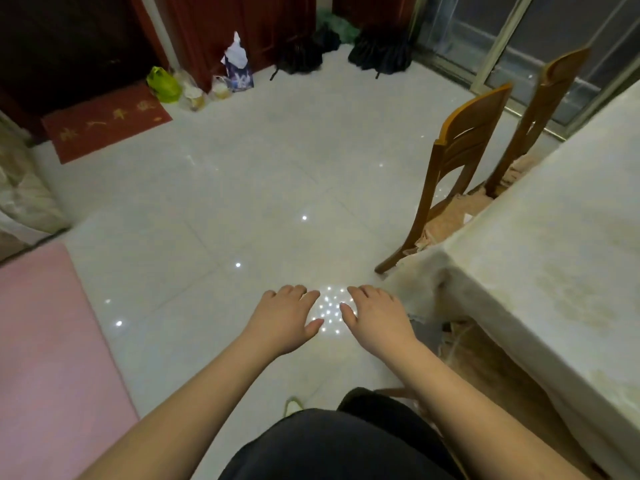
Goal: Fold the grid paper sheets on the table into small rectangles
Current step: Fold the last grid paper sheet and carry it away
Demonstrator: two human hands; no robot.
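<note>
My left hand [282,318] and my right hand [375,318] are stretched out in front of me, palms down, side by side over the glossy tiled floor. Both hold nothing and their fingers are apart. The table [561,271], covered with a pale cloth, runs along the right of the view, to the right of my right hand. No grid paper sheet shows on the part of the table that I see.
Two wooden chairs [464,157] stand at the table's far side. A pink mat [45,358] lies at the left. Bags [166,84] and a red doormat [104,126] sit by the far wall. A sliding glass door [512,39] is at the back right.
</note>
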